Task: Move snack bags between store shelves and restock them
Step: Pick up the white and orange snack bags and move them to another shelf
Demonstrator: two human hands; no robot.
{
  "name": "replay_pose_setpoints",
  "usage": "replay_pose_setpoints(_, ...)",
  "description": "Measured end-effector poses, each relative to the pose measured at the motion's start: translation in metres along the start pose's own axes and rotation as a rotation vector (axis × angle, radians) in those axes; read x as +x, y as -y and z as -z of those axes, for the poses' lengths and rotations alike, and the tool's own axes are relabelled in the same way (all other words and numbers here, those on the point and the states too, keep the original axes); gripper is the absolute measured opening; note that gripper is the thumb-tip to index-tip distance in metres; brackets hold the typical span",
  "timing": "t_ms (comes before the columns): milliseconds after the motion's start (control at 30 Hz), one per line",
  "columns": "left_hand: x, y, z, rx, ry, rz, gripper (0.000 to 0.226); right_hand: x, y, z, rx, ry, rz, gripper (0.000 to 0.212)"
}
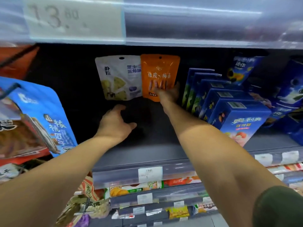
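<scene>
- A blue bag (41, 115) hangs from a hook past the shelf's left end, with brown snack art and white lettering on its front.
- The dark shelf (147, 145) holds two pouches at its back edge and a row of boxes toward its right end; its middle is bare under the arms.
- The left hand (114, 123) hovers over the shelf's middle, palm down, fingers loosely spread with the thumb wide, holding nothing.
- A white bag (118, 77) stands upright at the back edge, printed with pale triangular crackers and blue lettering, and touches the next pouch.
- The orange bag (157, 71) stands upright just right of it, with a hang hole at the top and pale characters above pictured strips.
- The right hand (170, 94) grips the orange bag's lower right corner, fingers across the front and thumb by the right edge.
- Blue boxes (237, 115) stand one behind another toward the right end, the nearest showing a pink fruit picture.
- A white price label (150, 174) sits on the shelf's front edge, with packed snacks (131, 189) on the shelves below.
</scene>
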State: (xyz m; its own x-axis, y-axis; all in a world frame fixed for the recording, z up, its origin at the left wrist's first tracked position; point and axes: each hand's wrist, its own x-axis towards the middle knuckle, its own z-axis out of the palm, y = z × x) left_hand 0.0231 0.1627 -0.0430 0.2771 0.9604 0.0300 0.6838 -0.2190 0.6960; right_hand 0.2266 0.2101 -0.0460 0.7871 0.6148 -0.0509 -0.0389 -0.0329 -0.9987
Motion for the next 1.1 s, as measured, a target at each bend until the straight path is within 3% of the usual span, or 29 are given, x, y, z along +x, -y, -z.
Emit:
replay_pose_setpoints(100, 0.009, -0.004, -0.005, -0.078, -0.063, -0.004, 0.070, 0.000, 0.000, -0.003, 0.119, -0.008, 0.012, 0.088)
replay_pose_setpoints(267, 0.025, -0.005, -0.011, -0.225, -0.170, 0.049, 0.074, -0.008, -0.007, -0.004, -0.031, -0.061, -0.004, 0.041)
replay_pose_setpoints(433, 0.045, -0.002, -0.012, -0.309, -0.275, 0.064, 0.092, -0.032, -0.007, 0.013, -0.030, -0.156, 0.090, 0.041)
replay_pose_setpoints(600, 0.077, -0.012, -0.013, -0.494, -0.445, 0.165, 0.127, -0.070, -0.014, 0.036, -0.008, -0.065, 0.182, 0.035)
replay_pose_setpoints(667, 0.085, -0.016, -0.013, -0.612, -0.476, 0.100, 0.133, -0.079, -0.016, 0.046, 0.010, -0.037, 0.173, 0.035)
replay_pose_setpoints(767, 0.101, -0.008, -0.017, -0.616, -0.544, 0.000, 0.116, -0.087, -0.018, 0.060, 0.015, -0.021, 0.195, 0.031)
replay_pose_setpoints(1000, 0.129, 0.004, -0.009, -0.613, -0.444, 0.261, 0.100, -0.092, -0.024, 0.069, -0.038, -0.033, 0.215, 0.029)
replay_pose_setpoints(1100, 0.134, 0.008, -0.010, -0.554, -0.401, 0.218, 0.071, -0.093, -0.027, 0.068, -0.042, -0.034, 0.214, 0.028)
